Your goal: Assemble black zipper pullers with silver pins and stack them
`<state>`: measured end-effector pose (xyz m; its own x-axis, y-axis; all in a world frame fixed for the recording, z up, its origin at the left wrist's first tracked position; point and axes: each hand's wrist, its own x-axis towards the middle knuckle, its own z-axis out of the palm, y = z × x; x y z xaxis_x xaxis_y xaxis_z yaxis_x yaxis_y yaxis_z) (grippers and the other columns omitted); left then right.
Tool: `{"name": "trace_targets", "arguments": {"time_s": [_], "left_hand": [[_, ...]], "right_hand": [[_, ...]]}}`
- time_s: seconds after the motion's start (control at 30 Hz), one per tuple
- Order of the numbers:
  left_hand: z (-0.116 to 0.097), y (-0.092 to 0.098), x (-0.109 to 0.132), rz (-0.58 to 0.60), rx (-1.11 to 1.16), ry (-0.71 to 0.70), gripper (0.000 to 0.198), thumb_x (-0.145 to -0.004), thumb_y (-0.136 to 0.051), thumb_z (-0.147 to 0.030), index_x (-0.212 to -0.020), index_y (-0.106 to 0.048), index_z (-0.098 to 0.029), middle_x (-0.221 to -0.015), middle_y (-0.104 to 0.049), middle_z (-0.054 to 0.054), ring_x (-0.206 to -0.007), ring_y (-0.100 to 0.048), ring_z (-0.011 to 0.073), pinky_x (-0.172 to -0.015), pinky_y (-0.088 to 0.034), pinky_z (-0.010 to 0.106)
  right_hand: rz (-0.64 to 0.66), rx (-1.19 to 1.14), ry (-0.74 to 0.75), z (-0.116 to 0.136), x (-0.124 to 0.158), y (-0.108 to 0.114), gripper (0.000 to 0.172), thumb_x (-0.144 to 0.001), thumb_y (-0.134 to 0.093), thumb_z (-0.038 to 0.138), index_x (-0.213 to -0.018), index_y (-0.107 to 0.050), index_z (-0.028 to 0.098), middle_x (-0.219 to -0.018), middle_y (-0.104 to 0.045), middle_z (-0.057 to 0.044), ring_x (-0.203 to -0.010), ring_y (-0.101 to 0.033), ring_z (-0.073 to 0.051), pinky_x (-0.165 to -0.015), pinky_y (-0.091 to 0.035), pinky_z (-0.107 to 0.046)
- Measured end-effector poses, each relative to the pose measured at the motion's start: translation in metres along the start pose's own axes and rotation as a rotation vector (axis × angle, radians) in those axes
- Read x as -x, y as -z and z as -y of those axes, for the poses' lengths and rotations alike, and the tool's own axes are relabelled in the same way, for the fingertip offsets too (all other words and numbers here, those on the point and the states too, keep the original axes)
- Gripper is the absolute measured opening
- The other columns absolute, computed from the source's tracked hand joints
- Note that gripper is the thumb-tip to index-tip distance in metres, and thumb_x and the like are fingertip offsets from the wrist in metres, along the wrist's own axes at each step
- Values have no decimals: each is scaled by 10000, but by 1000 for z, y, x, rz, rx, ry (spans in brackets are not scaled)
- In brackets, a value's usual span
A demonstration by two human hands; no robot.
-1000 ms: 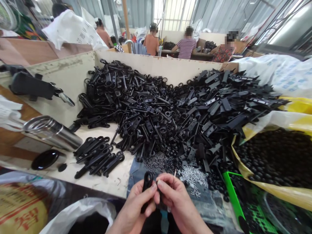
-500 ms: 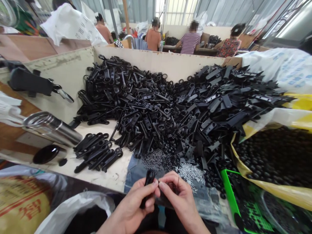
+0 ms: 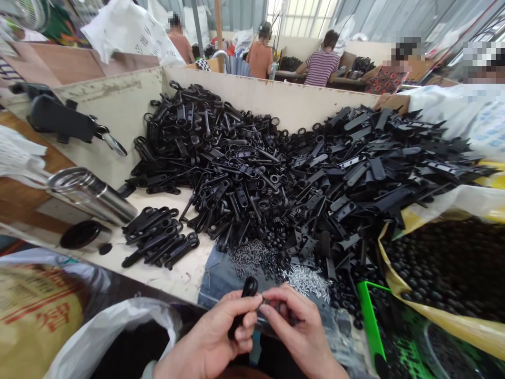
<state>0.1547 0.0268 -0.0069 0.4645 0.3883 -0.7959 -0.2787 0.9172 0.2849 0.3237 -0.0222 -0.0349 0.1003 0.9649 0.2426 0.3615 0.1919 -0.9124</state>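
Observation:
Low in the middle of the view, my left hand (image 3: 221,331) is closed around a black plastic part with a looped end (image 3: 249,287), which sticks up above the thumb. My right hand (image 3: 300,326) pinches right beside the left thumb tip; whatever is in that pinch is too small to make out. Just beyond my fingers lie small dark metal pins (image 3: 250,258) and a heap of silvery pins (image 3: 305,280) on a dark cloth (image 3: 215,279). Similar black looped parts (image 3: 158,239) are laid together on the left of the worktop.
Large piles of black plastic parts (image 3: 236,168) fill the walled bench. On the right stand a green basket (image 3: 371,321) and a yellow-edged sack of dark round pieces (image 3: 445,258). A steel cup (image 3: 94,195) and a white bag (image 3: 82,342) are at left. Several people sit beyond.
The view has swung slightly left, so the bench contents appear further right. My left hand still grips the black part; my right fingertips have shifted a little beside the left thumb.

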Motion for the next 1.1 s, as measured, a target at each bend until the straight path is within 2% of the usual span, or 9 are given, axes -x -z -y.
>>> {"name": "trace_targets", "arguments": {"time_s": [0.13,0.27,0.5,0.7,0.83,0.9,0.97,1.03,1.1], "left_hand": [[0,-3,3,25,-45,-9,475,-616,-931,-360,-731,-494,-211,-525,-508,-97,-453,-324,38,-507,-219,203],[0,1,11,73,-250,-164,332,-707,-832,-326,-958,-661,-194,-675,-590,-54,-542,-416,71,-574,-315,233],[11,23,6,-10,-401,-276,596,-739,-765,-292,-1318,-647,-206,-867,-696,6,-700,-519,131,-686,-408,261],[25,39,-10,-134,-428,-328,666,-778,-761,-283,-1419,-593,-221,-1095,-740,66,-772,-621,158,-789,-486,300],[25,42,-11,-169,-535,-430,615,-774,-775,-281,-1372,-647,-220,-1255,-731,123,-1092,-668,279,-900,-527,352],[22,37,-7,-209,-635,-458,601,-771,-773,-261,-1360,-662,-218,-1417,-659,133,-1324,-567,333,-1072,-467,418],[19,30,-3,-229,-758,-441,618,-803,-727,-233,-1412,-624,-193,-1539,-554,136,-1464,-437,338,-1218,-310,475],[16,24,-1,-213,-862,-415,642,-854,-646,-210,-1485,-544,-151,-1598,-475,146,-1516,-362,321,-1269,-192,499],[15,22,-2,-182,-904,-426,643,-882,-581,-198,-1517,-498,-140,-1607,-462,146,-1516,-363,309,-1269,-192,501]], "right_hand": [[-19,30,-5,0,-1,1,68,-899,-704,237,-922,-766,222,-654,-614,23,-503,-516,-120,-477,-418,-222],[-29,54,-42,-2,-2,3,78,-910,-690,250,-930,-759,221,-641,-586,35,-500,-506,-118,-473,-413,-222],[85,109,32,-1,-4,-2,83,-929,-682,225,-982,-745,223,-718,-634,14,-546,-541,-122,-527,-454,-224],[126,115,-27,1,-7,-9,121,-967,-636,292,-971,-737,225,-705,-633,12,-548,-559,-134,-525,-459,-231],[112,112,-86,2,-5,-12,85,-940,-646,260,-932,-726,232,-687,-626,25,-526,-535,-132,-519,-447,-229],[104,119,-121,4,-4,-13,71,-923,-653,244,-894,-717,232,-657,-615,35,-515,-513,-133,-506,-425,-229],[100,124,-152,5,-3,-14,81,-919,-652,239,-856,-702,230,-630,-610,40,-506,-498,-135,-491,-404,-230],[95,132,-162,6,-2,-16,99,-928,-648,249,-844,-696,231,-625,-615,39,-503,-496,-136,-484,-395,-232],[75,149,-138,7,-1,-17,125,-953,-633,269,-854,-701,233,-645,-621,32,-504,-499,-137,-486,-398,-235]]}}
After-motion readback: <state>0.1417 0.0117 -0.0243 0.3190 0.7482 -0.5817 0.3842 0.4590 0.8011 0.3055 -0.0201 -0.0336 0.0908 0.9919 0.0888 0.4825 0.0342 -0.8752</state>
